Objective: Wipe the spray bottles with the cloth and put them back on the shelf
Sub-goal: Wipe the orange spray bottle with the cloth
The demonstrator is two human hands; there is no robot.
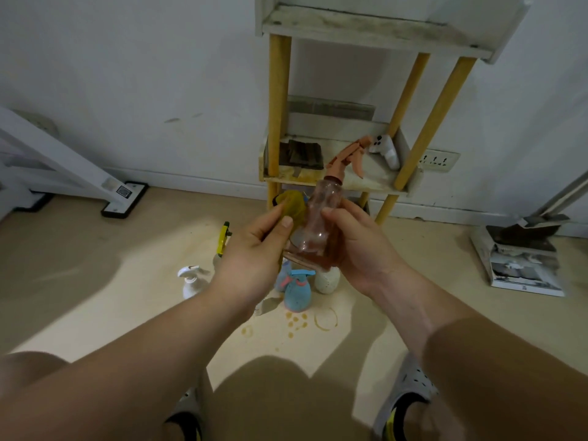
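My right hand (353, 246) grips a clear pinkish spray bottle (321, 214) with a salmon trigger head, tilted in front of the shelf (331, 181). My left hand (254, 249) holds a yellow-green cloth (294, 203) against the bottle's left side. On the floor below stand other spray bottles: a white one (191, 281), a blue one (297, 291), a white dotted one (327, 281) and one with a yellow-green head (222, 238). A white spray bottle (386, 151) lies on the shelf's middle board.
The shelf has yellow posts and stands against the white wall. Dark folded cloth (304, 154) lies on its middle board. Brown ring stains (324, 318) mark the floor. A dustpan and papers (521, 259) sit at right, a white rack foot (124, 198) at left.
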